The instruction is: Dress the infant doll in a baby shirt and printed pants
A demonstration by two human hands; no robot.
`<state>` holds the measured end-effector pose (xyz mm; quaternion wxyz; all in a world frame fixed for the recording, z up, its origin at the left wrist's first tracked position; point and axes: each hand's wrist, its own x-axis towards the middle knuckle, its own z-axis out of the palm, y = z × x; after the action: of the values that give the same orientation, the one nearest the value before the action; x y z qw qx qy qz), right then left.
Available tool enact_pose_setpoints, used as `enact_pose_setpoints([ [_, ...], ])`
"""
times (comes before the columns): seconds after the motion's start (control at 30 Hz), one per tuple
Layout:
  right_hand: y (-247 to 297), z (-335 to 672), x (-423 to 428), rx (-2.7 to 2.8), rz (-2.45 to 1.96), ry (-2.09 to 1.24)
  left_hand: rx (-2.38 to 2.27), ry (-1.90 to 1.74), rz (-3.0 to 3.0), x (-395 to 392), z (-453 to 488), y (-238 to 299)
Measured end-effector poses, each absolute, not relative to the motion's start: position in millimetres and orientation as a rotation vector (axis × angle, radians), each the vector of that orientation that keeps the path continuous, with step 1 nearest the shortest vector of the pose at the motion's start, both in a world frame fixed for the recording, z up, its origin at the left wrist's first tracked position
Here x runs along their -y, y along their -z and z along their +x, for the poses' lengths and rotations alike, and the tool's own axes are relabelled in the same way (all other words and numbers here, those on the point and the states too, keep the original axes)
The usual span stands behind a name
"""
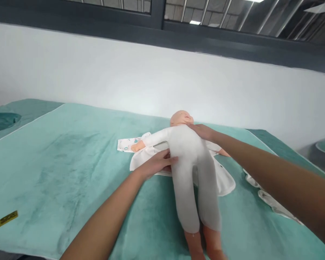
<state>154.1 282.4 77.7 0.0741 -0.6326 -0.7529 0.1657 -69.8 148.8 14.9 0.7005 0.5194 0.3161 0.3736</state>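
Doll: A doll in a white suit (185, 144) lay on the green cover (70, 162), right of the middle, its head (181, 118) at the far end by the wall (97, 68) and its bare lower legs (195, 243) toward the near edge. That direction apparently left the whole body within reach of both arms.

Left hand: The left hand (157, 162) met the doll's left-side waist, thumb across the white fabric and fingers partly hidden beside and below it, a placement that seemed to steady the hip. How tightly it gripped could not be told.

Right hand: The right hand (202, 131) rested on the upper chest near the neck, likely to keep the shoulders from shifting. Its fingertips were hard to make out, so whether they clasped anything could not be told. The two hands were well apart.

Open garment: A white garment (227, 180) was spread beneath the doll, showing on both sides, with a printed sleeve (124, 145) out to the left under the doll's small hand. Lying flat and wide, it probably kept its panels clear of the body.

Right side: More white clothing (276, 204) sat apart on the cover, partly behind the right forearm, perhaps set aside for working room.

Near left corner: A yellow strip with dark markings (4, 221) lay well clear of the doll.
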Motion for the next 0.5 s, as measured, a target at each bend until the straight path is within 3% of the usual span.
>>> enact_pose_setpoints([
  [0.13,-78.9,151.9,-284.5,2.381,-1.972,-0.369,-0.725,-0.764,1.235,-154.0,-80.6,-12.4],
  [0.3,-95.2,118.0,-284.8,2.745,-1.707,0.317,-1.051,-0.879,1.610,-164.0,-88.2,-3.9],
  [0.4,-92.4,82.1,-278.6,2.820,-1.331,0.264,-1.197,-0.737,2.032,-161.3,-88.4,0.7],
  [0.5,-77.9,45.3,-271.7,3.019,-1.058,0.042,-1.056,-0.605,2.358,-153.1,-87.1,5.3],
])
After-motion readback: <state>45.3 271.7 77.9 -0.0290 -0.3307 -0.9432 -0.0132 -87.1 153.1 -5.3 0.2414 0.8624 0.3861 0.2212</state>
